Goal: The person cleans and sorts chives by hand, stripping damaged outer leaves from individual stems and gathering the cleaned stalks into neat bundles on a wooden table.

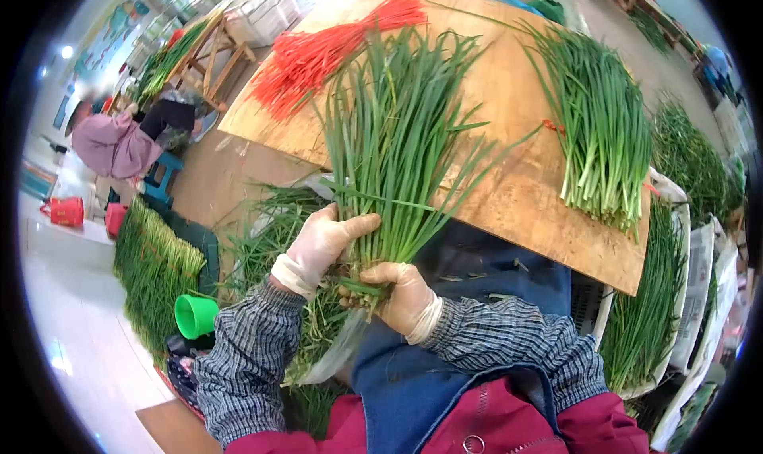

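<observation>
Green stalk bunch [397,136] is in both my gloved hands, nr the counter's near edge, leaf tips pointing far and root ends near, over the blue apron [477,279]. My L hand [318,243] grasps it from the left, thumb laid across the stalks; my R hand [404,295] is closed on the lower ends, slightly nearer and to the right. Beyond, on the wooden counter [493,168], I see a pile of red strips [334,52] far left, partly hidden by leaf tips, & a 2nd pile of stalks [600,128] at right w/ a bit of red at its left edge. Off the counter's right side: white crate [683,243] w/ more greens. Left: green cup [195,316] beside a long heap of stalks [155,271]. Far left, a seated person [119,140] in a pinkish top, by a blue stool [163,176].
</observation>
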Demonstrator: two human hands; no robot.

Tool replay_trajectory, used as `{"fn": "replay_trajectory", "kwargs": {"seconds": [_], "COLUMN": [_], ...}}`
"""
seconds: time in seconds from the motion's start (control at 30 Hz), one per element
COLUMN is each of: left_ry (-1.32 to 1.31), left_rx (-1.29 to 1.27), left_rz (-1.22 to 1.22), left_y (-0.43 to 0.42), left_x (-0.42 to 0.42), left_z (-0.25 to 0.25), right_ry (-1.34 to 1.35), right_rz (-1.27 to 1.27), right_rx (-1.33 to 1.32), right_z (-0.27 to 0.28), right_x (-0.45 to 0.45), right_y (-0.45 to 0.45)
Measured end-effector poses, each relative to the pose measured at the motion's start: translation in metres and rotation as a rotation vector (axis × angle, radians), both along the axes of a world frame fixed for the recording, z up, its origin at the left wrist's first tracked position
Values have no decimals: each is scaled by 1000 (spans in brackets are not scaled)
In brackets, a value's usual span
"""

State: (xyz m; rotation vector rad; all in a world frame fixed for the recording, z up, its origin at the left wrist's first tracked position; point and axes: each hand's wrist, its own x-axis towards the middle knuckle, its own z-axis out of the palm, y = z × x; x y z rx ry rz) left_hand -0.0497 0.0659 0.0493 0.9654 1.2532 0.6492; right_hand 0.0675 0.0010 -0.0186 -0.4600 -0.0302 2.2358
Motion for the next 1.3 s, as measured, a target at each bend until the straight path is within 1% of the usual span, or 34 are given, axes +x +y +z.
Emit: {"fn": "replay_trajectory", "kwargs": {"seconds": [0.03, 0.13, 0.17, 0.27, 0.3, 0.4, 0.43, 0.53, 0.63, 0.77, 0.87, 0.9, 1.03, 1.07, 1.13, 1.17, 1.23, 1.3], "left_ry": [32, 140, 361, 872, 875, 908, 942, 1192, 1165, 1083, 980, 897, 611, 424, 328, 295, 227, 126], "left_rx": [33, -22, 105, 523, 823, 1007, 1031, 879, 636, 572, 673, 696, 611, 547, 541, 524, 494, 518], "left_rz": [6, -8, -65, 36, 215, 116, 92, -15, -57, -131, -162, -107, 186, 262, 320, 329, 347, 354], "left_y": [-1, -6, -6, -16, -20, -22, -21, -11, 7, 19, 25, 24, 7, 2, -5, -7, -12, -12], "left_x": [0, -1, -6, -7, -4, 11, 18, 41, 41, 28, 21, 20, 11, 9, 4, 4, 5, 4], "left_z": [-1, 0, -5, 2, -2, 7, 4, 6, 1, -7, -14, -15, -3, -1, 4, 8, 14, 11], "right_ry": [5, -25, -6, -76, -92, -129, -134, -118, -255, -272, -279, -268, -205, -191, -163, -152, -83, -44], "right_rz": [18, 18, 17, -21, -66, -49, -76, -117, -68, -126, -134, -143, -125, -107, -66, -87, -71, -53], "right_rx": [-5, -22, 6, 25, 29, 46, 49, -24, 65, 58, 66, 67, 73, 69, 63, 125, 109, 118], "right_z": [-1, 1, -1, 0, 6, 1, 3, 3, 2, 0, 1, 1, 8, 7, 2, -2, -3, -3], "right_x": [0, 5, 6, 5, 3, 1, 2, 2, 1, -3, -4, -4, 1, 2, 3, 1, 1, 2], "right_y": [0, -1, 0, 0, 0, -1, -3, -3, -2, -3, -4, -4, -4, -3, -4, -4, -5, -5]}}
